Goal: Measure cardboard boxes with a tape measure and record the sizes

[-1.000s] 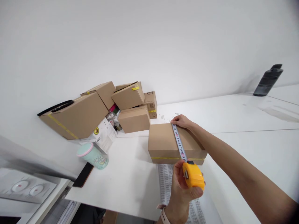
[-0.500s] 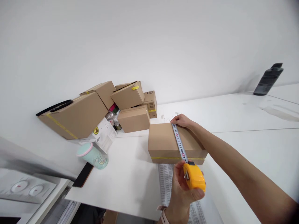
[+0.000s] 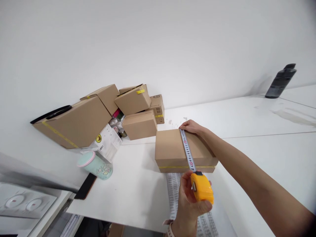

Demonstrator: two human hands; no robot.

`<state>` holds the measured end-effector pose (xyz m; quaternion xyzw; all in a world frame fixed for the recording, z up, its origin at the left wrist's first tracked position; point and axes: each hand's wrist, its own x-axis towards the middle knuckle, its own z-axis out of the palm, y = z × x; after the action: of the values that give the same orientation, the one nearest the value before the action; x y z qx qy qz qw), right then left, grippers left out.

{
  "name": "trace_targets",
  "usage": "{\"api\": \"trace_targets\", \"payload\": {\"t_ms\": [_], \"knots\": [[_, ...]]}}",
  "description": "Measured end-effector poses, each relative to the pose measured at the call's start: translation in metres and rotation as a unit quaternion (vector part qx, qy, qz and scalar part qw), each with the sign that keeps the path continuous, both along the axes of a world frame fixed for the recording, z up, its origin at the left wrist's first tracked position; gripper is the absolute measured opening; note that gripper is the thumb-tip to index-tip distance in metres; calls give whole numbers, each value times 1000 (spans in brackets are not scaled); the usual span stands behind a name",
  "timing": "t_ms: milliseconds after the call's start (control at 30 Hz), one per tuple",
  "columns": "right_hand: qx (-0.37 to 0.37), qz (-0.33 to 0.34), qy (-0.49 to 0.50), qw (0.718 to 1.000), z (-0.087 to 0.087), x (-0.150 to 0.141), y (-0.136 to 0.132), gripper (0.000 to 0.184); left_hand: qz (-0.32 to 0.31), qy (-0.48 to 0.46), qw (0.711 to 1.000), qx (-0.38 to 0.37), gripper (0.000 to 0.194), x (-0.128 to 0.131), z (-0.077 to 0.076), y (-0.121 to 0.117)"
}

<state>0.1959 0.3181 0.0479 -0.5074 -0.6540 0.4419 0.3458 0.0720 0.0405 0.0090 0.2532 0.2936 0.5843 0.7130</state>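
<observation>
1. I am looking down through the head camera at a low cardboard box on a white counter; the box is serving as my landmark.
2. A tape blade is running across the top of the box from its far edge to its near edge, numbers facing up.
3. At the near side of the box, the left hand is gripping a yellow tape case, its fingers wrapping around the body.
4. At the far edge of the box, the fingers of the right hand are grasping the end of the blade; the very tip is hidden.
5. What is changing is small: the case and the near part of the blade are shifting slightly left along the near edge of the box, while the whole view is drifting a little. I am judging this a minor straightening, with the blade staying stretched over the box.
6. A printed sheet is lying on the near side of the box. Left of the box, a mint cup is standing on the counter; farther left and behind, more cartons are crowding together.
</observation>
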Motion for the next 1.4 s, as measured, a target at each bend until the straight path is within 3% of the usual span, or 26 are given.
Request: {"api": "trace_targets", "payload": {"t_ms": [333, 500, 567, 633, 700, 733, 800, 900, 933, 1000, 1100, 1200, 1267, 1400], "knots": [[-28, -9, -14, 999, 7, -4, 2, 16, -7, 15, 1000, 17, 75, -1, 2, 3], [23, -6, -1, 1000, 49, -2, -5, 25, -10, 61, 995, 77, 75, -18, 0, 9], [81, -18, 35, 996, 67, 10, -22, 33, 27, 115, 985, 123, 78, -35, -3, 8], [146, -65, 75, 984, 70, 31, -50, 41, 106, 186, 963, 161, 80, -58, -8, 5], [188, -159, 119, 962, 48, 54, -83, 42, 200, 239, 935, 171, 78, -82, -13, 5], [183, -208, 137, 951, 28, 65, -100, 42, 241, 256, 921, 168, 77, -92, -15, 6], [102, -298, 144, 938, -24, 81, -130, 45, 282, 270, 908, 154, 75, -107, -22, 13], [-43, -275, 128, 952, -95, 87, -165, 56, 263, 245, 926, 117, 75, -114, -29, 28], [-60, -228, 124, 964, -109, 86, -173, 59, 251, 233, 934, 106, 74, -113, -30, 33], [-69, -156, 103, 980, -117, 81, -184, 60, 233, 216, 943, 96, 72, -112, -25, 41], [-32, -128, 67, 989, -88, 76, -192, 60, 213, 205, 946, 131, 72, -116, -1, 46], [31, -140, 33, 989, -43, 75, -198, 56, 201, 193, 941, 193, 76, -125, 31, 47], [52, -166, 6, 985, -23, 72, -203, 50, 204, 187, 936, 219, 76, -129, 48, 49], [41, -242, -23, 969, -11, 61, -209, 61, 183, 208, 944, 179, 72, -127, 60, 59]]}}
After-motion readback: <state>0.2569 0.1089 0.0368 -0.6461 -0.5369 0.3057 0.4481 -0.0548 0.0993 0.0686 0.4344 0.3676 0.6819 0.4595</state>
